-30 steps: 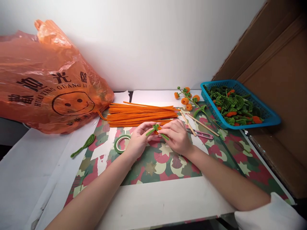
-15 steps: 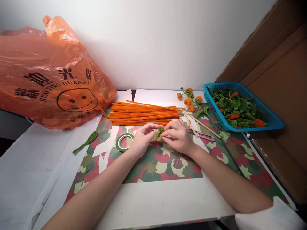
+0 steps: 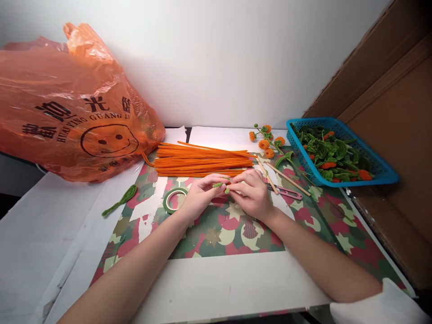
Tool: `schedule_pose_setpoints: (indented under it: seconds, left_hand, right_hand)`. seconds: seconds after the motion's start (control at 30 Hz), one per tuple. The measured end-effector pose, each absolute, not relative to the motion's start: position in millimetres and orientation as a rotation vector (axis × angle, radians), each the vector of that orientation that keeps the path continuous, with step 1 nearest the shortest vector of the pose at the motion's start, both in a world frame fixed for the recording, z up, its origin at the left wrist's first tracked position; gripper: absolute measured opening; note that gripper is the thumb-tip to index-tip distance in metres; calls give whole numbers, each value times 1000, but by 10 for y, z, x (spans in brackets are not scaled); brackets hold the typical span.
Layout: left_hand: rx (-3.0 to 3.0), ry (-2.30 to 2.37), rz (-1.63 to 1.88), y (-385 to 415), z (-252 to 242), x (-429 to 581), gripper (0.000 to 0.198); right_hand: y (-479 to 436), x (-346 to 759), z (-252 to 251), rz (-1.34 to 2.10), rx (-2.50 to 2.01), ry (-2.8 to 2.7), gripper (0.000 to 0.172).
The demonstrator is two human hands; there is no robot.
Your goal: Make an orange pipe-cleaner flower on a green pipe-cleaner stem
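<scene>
My left hand [image 3: 201, 194] and my right hand [image 3: 254, 194] meet over the patterned sheet, each closed in a pinch. Between the fingertips they share a small green pipe cleaner piece [image 3: 218, 185] with a trace of orange; much of it is hidden by the fingers. Right behind the hands lies a bundle of orange pipe cleaners [image 3: 202, 161]. A roll of green tape [image 3: 167, 200] rests beside my left wrist. Close to my right hand are pink-handled scissors or a cutter [image 3: 290, 193], partly covered, and two thin wooden sticks [image 3: 290, 179].
A green pipe cleaner leaf [image 3: 121, 200] lies at the left. An orange plastic bag [image 3: 81, 108] bulges at the back left. Orange flowers on green stems [image 3: 263, 144] lie at the back. A blue basket [image 3: 344, 183] of green and orange pieces stands by a cardboard wall [image 3: 381, 103].
The green piece has turned between my fingers: its strips pointed down toward me before, and one now points left. The orange part shows less. Both hands stay in nearly the same place.
</scene>
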State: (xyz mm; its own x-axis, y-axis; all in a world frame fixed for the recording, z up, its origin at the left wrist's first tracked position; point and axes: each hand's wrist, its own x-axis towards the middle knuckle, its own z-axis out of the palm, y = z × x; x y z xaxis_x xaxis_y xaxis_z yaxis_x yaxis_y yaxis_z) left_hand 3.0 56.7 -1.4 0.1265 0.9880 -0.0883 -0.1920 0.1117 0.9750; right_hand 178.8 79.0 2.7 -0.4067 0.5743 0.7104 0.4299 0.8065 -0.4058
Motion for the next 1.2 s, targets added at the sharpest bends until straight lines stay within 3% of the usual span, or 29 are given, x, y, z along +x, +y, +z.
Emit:
schedule_pose_setpoints:
  seconds: [0.4, 0.9, 1.07, 1.2]
  left_hand:
    - [736, 951, 1135, 567, 5, 114, 33]
    - [866, 989, 1245, 559, -24, 100, 25]
    - [943, 1048, 1315, 544, -1, 123, 25]
    - [982, 1078, 1383, 533, 2, 155, 27]
  right_hand:
    - [704, 1738, 8, 232, -719, -1950, 23]
    - [716, 1711, -20, 276, -839, -1898, 25]
    - [634, 1624, 12, 554, -983, -1743, 17]
    - [578, 1512, 34, 1079, -1172, -1357, 4]
